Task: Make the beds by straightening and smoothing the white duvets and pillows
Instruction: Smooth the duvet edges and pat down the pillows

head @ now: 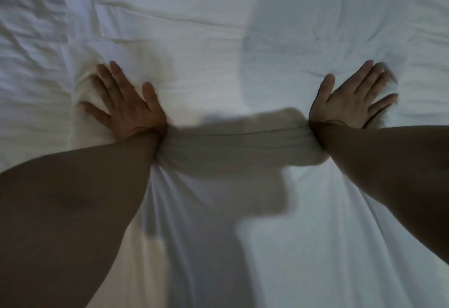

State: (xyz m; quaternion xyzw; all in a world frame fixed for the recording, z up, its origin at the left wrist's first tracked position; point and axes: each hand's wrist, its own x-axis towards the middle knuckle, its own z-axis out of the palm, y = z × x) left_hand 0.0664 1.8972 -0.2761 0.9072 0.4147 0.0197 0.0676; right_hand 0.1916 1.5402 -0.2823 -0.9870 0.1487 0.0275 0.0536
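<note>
Both hands flat on the white duvet [243, 40], which fills pretty much the whole view. Left hand [126, 106] has its fingers splayed apart, pressing into wrinkled fabric. Right hand [349, 101] is the same, fingers spread, though the tips look blurry. A bunched ridge of fabric [238, 142] runs between the wrists.
</note>
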